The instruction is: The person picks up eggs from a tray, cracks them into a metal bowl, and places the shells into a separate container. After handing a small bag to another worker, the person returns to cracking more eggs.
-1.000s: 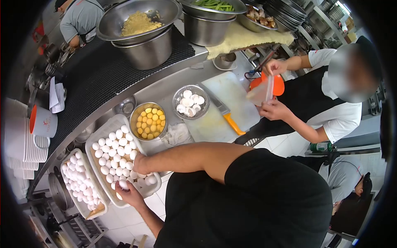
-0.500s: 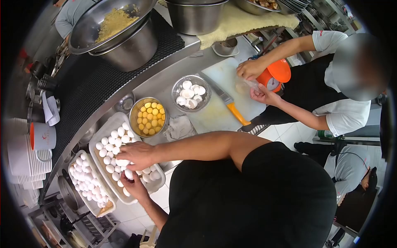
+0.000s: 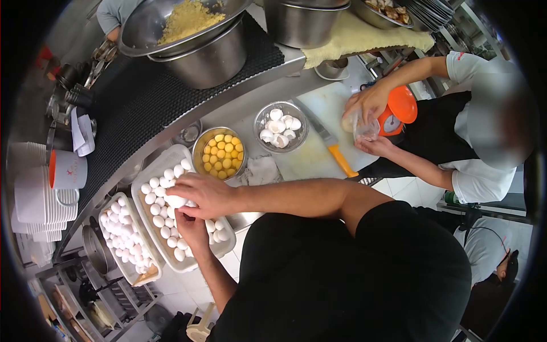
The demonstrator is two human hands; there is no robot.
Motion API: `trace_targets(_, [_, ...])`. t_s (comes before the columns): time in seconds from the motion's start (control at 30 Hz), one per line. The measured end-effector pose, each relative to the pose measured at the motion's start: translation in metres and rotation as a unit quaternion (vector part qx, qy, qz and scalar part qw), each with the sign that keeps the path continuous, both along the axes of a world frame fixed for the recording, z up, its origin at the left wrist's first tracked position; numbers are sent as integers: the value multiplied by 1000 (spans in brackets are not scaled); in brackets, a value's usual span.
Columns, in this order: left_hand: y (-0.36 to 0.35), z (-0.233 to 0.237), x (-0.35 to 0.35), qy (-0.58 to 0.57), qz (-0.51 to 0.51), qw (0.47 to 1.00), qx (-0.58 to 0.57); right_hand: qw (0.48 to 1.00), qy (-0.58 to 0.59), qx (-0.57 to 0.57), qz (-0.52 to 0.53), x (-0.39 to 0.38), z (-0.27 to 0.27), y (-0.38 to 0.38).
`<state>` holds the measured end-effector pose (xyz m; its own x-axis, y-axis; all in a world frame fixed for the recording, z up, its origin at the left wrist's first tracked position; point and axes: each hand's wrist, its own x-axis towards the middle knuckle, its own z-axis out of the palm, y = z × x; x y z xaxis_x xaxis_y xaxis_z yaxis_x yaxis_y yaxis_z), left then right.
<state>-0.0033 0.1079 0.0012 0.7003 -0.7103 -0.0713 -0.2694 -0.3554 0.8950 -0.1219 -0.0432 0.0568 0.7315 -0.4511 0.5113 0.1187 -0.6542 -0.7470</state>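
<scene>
My right hand (image 3: 206, 194) is closed around a white egg (image 3: 176, 201) above the large white tray; a bit more white shows beside it under my fingers. Just below, my left hand (image 3: 192, 229) has its fingers curled up against my right hand, and what they hold, if anything, is hidden. Rows of white eggs (image 3: 165, 232) lie in the large tray (image 3: 138, 196) under both hands. To its left a narrower tray (image 3: 149, 277) is heaped with more eggs. A steel bowl (image 3: 196, 153) near my right forearm contains many yolks (image 3: 222, 153) in liquid.
A bowl of empty eggshells (image 3: 279, 130) stands beside a cutting board (image 3: 319, 114) with a yellow-handled knife (image 3: 342, 161). A crumpled cloth (image 3: 261, 171) lies near my forearm. Across the board, a co-worker's hands (image 3: 367, 117) handle clear plastic by an orange scale (image 3: 393, 122). A raised black-matted shelf (image 3: 137, 102) borders the counter.
Both hands have moved up the tray, closer together. The egg that showed in my left fingers is out of sight there. The view has shifted slightly; the co-worker's hands have come together over the plastic.
</scene>
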Motion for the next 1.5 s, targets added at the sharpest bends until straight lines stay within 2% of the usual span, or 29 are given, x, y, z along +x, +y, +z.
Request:
trace_targets(0.1, [-12,9,-11,-105,-19,991,-82,996,-82,2,-17,1,16,2])
trace_targets(0.13, [-14,11,-13,-85,-12,992,-88,994,-108,5,-20,2,17,3])
trace_targets(0.23, [-10,16,-13,-32,0,996,-79,998,2,-53,30,1,-16,5])
trace_targets(0.3, [-9,16,-10,1,-5,999,-39,999,23,-26,41,-3,-21,5])
trace_targets(0.33, [-8,15,-11,13,-1,998,-63,998,35,-11,47,-5,-21,6])
trace_targets(0.4, [-10,12,-15,40,3,993,-109,1000,-2,-7,29,-2,-18,3])
trace_targets(0.43, [-9,15,-16,77,9,993,-91,1000,-2,3,23,-1,-16,0])
trace_targets(0.47, [-8,15,-15,60,13,997,-47,1000,-4,9,18,2,-13,-4])
trace_targets(0.53, [-4,17,-10,27,20,999,43,995,17,101,12,-2,-10,-5])
trace_targets(0.6, [-5,16,-11,35,13,999,-7,973,26,230,13,-6,-22,-5])
trace_targets(0.63, [-7,15,-12,40,9,999,-31,962,-23,271,21,0,-31,-8])
trace_targets(0.67, [-7,15,-13,45,4,998,-54,928,20,370,36,-3,-42,-9])
trace_targets(0.73, [-13,23,-15,34,-13,998,-55,826,102,551,61,-18,-27,-17])
trace_targets(0.87, [-29,38,-21,-2,-64,997,-35,847,229,470,98,-35,-7,-30])
trace_targets(0.97, [-42,43,-24,-28,-109,993,-22,891,205,400,70,-36,-18,-32])
trace_targets(1.07, [-53,41,-24,-37,-124,991,-28,891,220,395,51,-43,-11,-43])
trace_targets(1.1, [-57,39,-24,-47,-141,988,-32,911,216,347,50,-44,-17,-48])
trace_targets(1.2, [-73,40,-25,19,-126,991,-43,967,118,225,-4,-42,-52,-58])
trace_targets(1.23, [-77,38,-23,20,-123,991,-54,953,144,267,-3,-48,-36,-63])
trace_targets(1.27, [-80,37,-20,86,-116,988,-47,938,169,303,-7,-52,-20,-68])
trace_targets(1.3, [-83,28,-18,102,-121,985,-65,920,195,339,-8,-55,-12,-71])
trace_targets(1.37, [-90,21,-15,124,-129,981,-77,932,205,297,-16,-57,-15,-80])
trace_targets(1.4, [-93,21,-17,133,-134,980,-68,954,182,236,-36,-56,-29,-83])
trace_targets(1.5, [-102,25,-22,148,-116,981,-49,950,200,234,-40,-59,-19,-87])
